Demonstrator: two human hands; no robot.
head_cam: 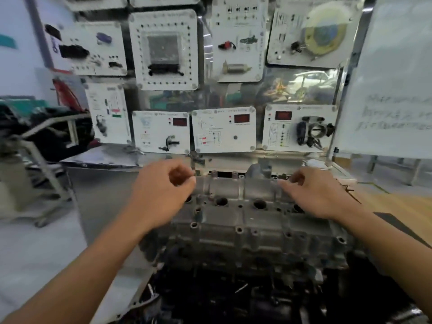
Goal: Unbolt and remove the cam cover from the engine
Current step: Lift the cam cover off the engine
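Towering over the bench, a demonstration board [205,97] of mounted car sensors and red digital readouts backs an engine [233,272] in a workshop. The grey metal cam cover [261,220] sits on top of the engine, at centre frame. A person reaches over it: the left hand [161,190] hovers at its far left corner, fingers curled, and the right hand [315,195] touches its far edge, fingers bent. Whether either grasps anything cannot be told.
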